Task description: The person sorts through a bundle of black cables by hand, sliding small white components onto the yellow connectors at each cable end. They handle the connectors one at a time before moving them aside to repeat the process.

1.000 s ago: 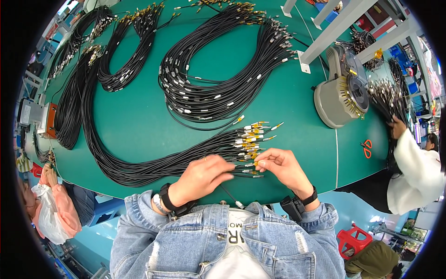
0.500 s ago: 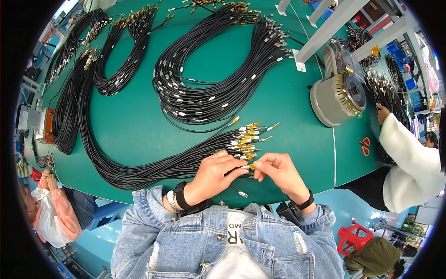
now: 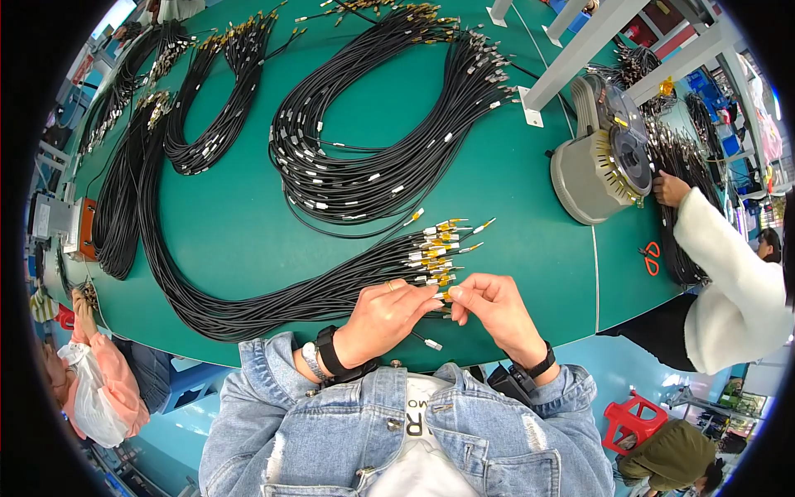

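Observation:
Close to the table's near edge, my left hand (image 3: 387, 321) and my right hand (image 3: 498, 313) meet with fingertips pinched on one black cable's end (image 3: 442, 296). Yellow and white show on that end between the fingers. The cable belongs to a long curved bundle of black cables (image 3: 248, 308), which runs off to the left. Just beyond my fingers, the bundle's other ends (image 3: 437, 248) fan out with white labels and yellow wraps. One separate white-labelled end (image 3: 428, 341) lies below my left hand. My palms hide part of the cables.
A large looped cable bundle (image 3: 286, 161) lies farther back, with more bundles at left. At right stand a grey round dispenser-like machine (image 3: 580, 182) and metal frame legs (image 3: 563, 62). Orange-handled scissors (image 3: 652, 258) lie near a co-worker's white sleeve (image 3: 716, 265). A co-worker's hands (image 3: 83, 319) show at far left.
My hands keep their pinch on the cable end with only slight shifts. The right-hand co-worker's hand has moved left and slightly up, closer to the machine.

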The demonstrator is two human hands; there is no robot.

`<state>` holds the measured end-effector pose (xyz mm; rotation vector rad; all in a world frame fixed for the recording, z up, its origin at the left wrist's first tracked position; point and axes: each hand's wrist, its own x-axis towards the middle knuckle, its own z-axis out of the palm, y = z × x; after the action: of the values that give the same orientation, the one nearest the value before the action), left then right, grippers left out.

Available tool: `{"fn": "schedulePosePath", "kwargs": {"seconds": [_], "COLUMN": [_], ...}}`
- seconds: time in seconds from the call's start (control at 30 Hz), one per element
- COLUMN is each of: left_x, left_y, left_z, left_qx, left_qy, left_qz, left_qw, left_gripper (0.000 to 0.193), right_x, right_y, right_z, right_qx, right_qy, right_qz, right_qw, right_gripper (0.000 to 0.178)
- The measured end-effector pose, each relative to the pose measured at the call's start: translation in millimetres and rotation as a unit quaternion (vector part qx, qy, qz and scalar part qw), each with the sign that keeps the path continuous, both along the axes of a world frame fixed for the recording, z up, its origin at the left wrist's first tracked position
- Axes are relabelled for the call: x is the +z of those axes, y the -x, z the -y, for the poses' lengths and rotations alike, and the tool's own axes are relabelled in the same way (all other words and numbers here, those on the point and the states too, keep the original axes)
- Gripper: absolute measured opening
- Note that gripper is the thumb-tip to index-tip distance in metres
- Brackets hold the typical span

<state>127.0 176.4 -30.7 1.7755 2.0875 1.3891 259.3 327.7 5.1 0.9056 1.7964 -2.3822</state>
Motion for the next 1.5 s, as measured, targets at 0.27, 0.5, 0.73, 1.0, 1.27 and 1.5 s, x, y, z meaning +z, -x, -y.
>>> {"fn": "schedulePosePath", "kwargs": {"seconds": [0.27,0.5,0.73,1.0,1.27,1.5], "left_x": [1.7,-2.0,-5.8,-9.3,-10.6,8.1], "left_y": [-1.9,-4.1,-8.1,-9.9,-12.6,-12.7], "left_z": [1.6,-2.2,-1.4,-2.7,-3.1,-0.2], "left_qx": [-0.016,-0.018,-0.022,-0.022,-0.016,-0.028], "left_qy": [0.005,-0.011,-0.003,0.003,0.015,0.060], "left_qz": [-0.042,-0.032,-0.035,-0.064,0.019,-0.023], "left_qw": [0.999,0.999,0.999,0.998,1.000,0.998], "left_gripper": [0.027,0.025,0.024,0.021,0.022,0.021], "right_x": [-0.8,-3.3,-4.4,-3.9,-8.3,-4.1], "right_y": [-0.7,-1.1,-2.9,-1.8,-3.7,-8.6], "right_z": [0.7,2.9,3.4,3.3,1.1,-4.7], "right_qx": [0.013,0.014,0.021,0.028,0.029,0.083], "right_qy": [-0.030,-0.040,-0.039,-0.060,-0.025,-0.064], "right_qz": [0.015,0.001,0.005,0.025,0.020,0.012], "right_qw": [0.999,0.999,0.999,0.998,0.999,0.994], "right_gripper": [0.019,0.018,0.017,0.017,0.024,0.026]}}
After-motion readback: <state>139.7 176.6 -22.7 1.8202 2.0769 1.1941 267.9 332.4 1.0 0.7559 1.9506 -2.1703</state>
